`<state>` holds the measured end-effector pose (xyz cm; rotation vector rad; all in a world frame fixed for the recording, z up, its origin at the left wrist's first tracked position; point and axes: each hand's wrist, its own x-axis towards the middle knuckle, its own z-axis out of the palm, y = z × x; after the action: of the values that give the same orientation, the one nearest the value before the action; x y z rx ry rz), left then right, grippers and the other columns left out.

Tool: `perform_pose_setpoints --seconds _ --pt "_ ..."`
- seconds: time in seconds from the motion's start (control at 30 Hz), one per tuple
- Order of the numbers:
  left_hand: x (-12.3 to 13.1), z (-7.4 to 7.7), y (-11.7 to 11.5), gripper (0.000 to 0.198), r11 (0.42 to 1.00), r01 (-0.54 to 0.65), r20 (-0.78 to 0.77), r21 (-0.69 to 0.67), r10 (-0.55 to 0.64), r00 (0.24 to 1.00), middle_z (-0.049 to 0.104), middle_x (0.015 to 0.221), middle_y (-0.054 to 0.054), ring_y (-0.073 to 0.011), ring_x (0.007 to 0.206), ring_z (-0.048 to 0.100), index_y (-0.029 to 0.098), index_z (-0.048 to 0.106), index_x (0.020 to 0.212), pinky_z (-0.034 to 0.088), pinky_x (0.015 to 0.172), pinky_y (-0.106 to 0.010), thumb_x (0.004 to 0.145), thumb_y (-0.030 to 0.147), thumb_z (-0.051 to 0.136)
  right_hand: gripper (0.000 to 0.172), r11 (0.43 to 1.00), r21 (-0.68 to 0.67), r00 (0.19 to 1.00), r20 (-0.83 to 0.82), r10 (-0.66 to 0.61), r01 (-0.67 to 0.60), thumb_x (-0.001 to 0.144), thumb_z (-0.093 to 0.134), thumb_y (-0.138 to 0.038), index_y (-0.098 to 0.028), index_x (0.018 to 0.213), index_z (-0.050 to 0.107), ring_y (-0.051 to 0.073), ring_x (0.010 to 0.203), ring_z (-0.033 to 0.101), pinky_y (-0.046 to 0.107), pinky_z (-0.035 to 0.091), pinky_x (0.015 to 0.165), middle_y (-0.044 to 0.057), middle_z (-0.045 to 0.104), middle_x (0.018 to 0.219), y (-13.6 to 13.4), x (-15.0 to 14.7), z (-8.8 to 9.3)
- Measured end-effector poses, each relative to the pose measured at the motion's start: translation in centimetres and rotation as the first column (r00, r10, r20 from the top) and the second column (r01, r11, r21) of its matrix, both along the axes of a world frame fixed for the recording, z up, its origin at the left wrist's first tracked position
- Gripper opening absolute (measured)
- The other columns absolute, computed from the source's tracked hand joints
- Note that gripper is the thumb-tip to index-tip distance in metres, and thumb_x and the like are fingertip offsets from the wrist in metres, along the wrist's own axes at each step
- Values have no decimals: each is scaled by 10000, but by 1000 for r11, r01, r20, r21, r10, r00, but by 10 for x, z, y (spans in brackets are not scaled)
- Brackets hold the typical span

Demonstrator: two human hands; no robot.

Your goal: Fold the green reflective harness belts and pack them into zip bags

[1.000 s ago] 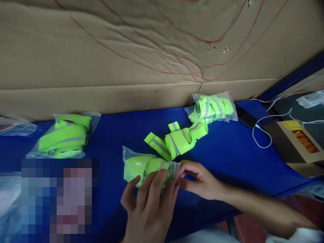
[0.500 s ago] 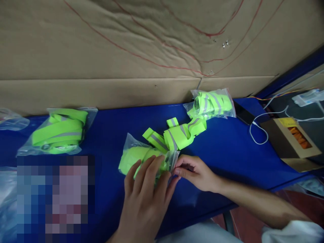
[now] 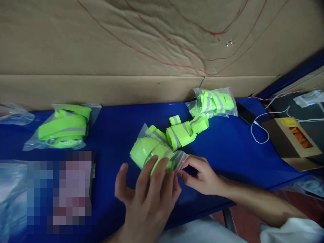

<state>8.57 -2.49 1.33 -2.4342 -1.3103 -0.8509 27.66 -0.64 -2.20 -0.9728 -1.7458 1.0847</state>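
A clear zip bag (image 3: 149, 150) with a folded neon-yellow reflective strap inside lies on the blue table, turned at a slant. My right hand (image 3: 199, 173) pinches the bag's open-looking red-edged end between thumb and fingers. Over the bag's near side is my left hand (image 3: 149, 189), its fingers spread and fingertips resting on the plastic, with one finger lifted away at the left. Just behind the bag is a loose neon strap (image 3: 181, 133) with grey stripes, in folds. It reaches toward another filled bag (image 3: 214, 103) near the cardboard wall.
A filled strap bag (image 3: 65, 126) lies at the left, with clear plastic bags (image 3: 11, 199) at the left edge. A dark phone (image 3: 245, 113), a white cable (image 3: 267, 135) and an open cardboard box (image 3: 291, 138) are at the right. Cardboard (image 3: 113, 87) lines the back.
The held bag has tilted, its far end swinging away from me. My left hand's leftmost finger has lifted off it and spread outward. The view has shifted slightly.
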Motion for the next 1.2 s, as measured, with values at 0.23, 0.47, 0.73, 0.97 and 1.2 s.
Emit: perform_pose_setpoints --seconds 0.23,0.47,0.73,0.97,1.2 --pt "1 -1 -4 42 1000 -25 11 9 25 1000 703 1041 -61 -230 1059 624 214 691 856 266 1241 -508 876 178 697 152 986 113 981 138 -134 119 848 637 -102 -211 816 537 127 722 537 283 437 771 -33 612 743 -4 -5 0" --pt "-19 14 5 113 998 -1 295 -62 19 955 614 1010 -62 -249 966 617 247 602 874 443 1004 -493 827 150 639 168 962 -107 965 101 -241 252 877 631 -139 -203 769 519 86 599 493 205 380 566 -52 551 682 0 0 -9" --pt "-53 -15 62 898 939 148 -114 -309 -191 975 365 1643 -219 -434 1478 412 199 396 1536 368 1168 -640 810 546 795 210 927 -136 931 159 -329 350 955 642 -286 -207 790 539 92 581 493 211 402 557 -42 543 669 5 8 -2" --pt "-52 -25 70 664 950 154 -86 -272 -184 979 635 1376 -163 -377 1330 570 198 486 1473 523 1054 -535 887 383 738 170 956 -38 939 203 -277 291 905 761 -347 -207 947 675 91 592 499 207 425 573 -44 562 681 2 15 -1" --pt "-41 -27 62 583 951 244 12 -189 -246 969 637 1318 -190 -334 1292 582 144 515 1406 479 1126 -499 906 341 742 475 950 -221 962 209 -174 220 878 789 -391 -232 1299 637 122 652 613 217 479 588 -1 706 859 3 21 3"
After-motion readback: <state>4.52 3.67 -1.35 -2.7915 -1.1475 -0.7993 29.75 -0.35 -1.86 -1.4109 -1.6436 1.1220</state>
